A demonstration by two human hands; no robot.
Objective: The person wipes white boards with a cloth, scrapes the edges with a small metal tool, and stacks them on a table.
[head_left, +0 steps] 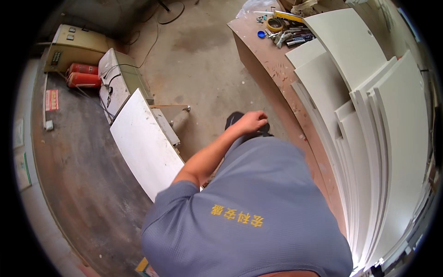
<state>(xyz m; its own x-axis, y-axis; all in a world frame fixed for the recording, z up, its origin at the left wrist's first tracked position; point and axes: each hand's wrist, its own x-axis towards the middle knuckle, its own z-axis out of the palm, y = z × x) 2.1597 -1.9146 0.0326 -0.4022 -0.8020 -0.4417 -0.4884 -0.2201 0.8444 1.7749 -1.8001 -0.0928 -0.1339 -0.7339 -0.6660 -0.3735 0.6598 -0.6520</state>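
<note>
My left hand (253, 122) reaches across in front of my body, over my dark shoe (234, 119). Its fingers are loosely curled in, and nothing shows in them. The bare left forearm runs down to the sleeve of my grey-blue shirt (249, 194), which has yellow lettering. My right hand is out of sight. Left of my arm, a white board (143, 143) sits on its support, apart from the hand.
On the right, a brown bench (277, 76) bears stacked white panels (364, 152), a tape roll (274, 25), a blue cap (261, 34) and markers. On the left are a dark tabletop (83, 161), red fire extinguishers (84, 79) and a cabinet (122, 76). A cable crosses the concrete floor (198, 60).
</note>
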